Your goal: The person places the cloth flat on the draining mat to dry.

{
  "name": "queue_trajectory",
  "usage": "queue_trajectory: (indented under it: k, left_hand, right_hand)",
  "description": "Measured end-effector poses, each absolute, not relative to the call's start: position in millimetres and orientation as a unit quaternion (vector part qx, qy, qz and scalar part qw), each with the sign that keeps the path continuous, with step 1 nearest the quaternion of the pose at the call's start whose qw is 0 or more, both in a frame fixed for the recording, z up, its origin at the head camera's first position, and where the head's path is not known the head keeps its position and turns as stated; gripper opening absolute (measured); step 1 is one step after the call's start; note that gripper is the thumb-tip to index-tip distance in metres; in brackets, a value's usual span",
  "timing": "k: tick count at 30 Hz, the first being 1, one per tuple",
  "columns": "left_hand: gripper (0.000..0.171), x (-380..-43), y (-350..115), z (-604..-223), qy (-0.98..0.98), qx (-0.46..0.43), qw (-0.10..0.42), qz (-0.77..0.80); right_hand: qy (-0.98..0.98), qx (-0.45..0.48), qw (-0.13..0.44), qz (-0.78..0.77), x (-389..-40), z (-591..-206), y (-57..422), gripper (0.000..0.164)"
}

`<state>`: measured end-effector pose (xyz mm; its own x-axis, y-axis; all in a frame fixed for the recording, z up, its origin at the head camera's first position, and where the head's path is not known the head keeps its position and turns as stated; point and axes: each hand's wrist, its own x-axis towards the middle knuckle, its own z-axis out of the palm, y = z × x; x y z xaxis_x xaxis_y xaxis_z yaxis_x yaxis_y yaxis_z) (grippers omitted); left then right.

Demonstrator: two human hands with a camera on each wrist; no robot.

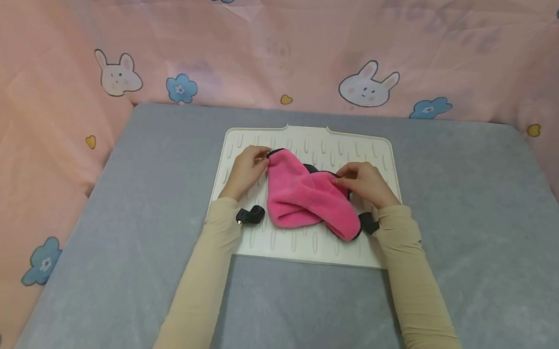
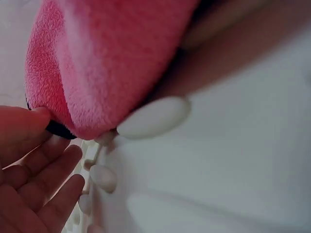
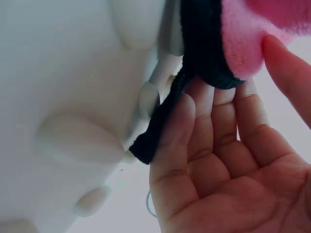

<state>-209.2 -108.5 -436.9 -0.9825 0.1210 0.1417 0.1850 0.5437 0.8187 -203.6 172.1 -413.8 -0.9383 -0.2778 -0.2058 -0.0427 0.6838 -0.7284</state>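
A peach curtain printed with rabbits, blue flowers and small yellow hearts hangs behind and beside my grey table. On the table lies a cream mat, covered in raised, elongated bumps and notched along its far edge. My left sleeve and right sleeve, both beige, reach in from the near side, the cuffs over the mat.

Between my hands is the pink cloth, over the middle of the mat, creased and folded across itself, one rounded end pointing toward my right cuff. My left hand pinches its far left corner between thumb and fingertips, the other fingers spread apart. My right hand holds its far right edge, thumb on the pink side and fingers behind.

A small black camera sits at each wrist, the left one and the right one. Black trim borders the cloth, and a narrow black strip hangs by my right fingertips.
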Motion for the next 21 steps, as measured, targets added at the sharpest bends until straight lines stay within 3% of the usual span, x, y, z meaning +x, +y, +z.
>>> queue_trajectory:
  k: [4, 13, 21]
  left_hand:
    - [0.016, -204.6, -113.0, -435.8, -0.886, -0.092, 0.046, -0.452]
    - [0.011, -200.7, -130.7, -431.6, -0.861, -0.063, 0.043, -0.502]
    - [0.015, -199.1, -137.2, -429.5, -0.861, -0.069, 0.022, -0.504]
  right_hand:
    - [0.904, -0.095, 0.144, -0.391, -203.8, -413.3, 172.0, 0.020]
    - [0.900, -0.089, 0.099, -0.414, -208.2, -405.8, 183.3, 0.018]
    - [0.904, -0.083, 0.061, -0.414, -217.8, -397.2, 188.5, 0.018]
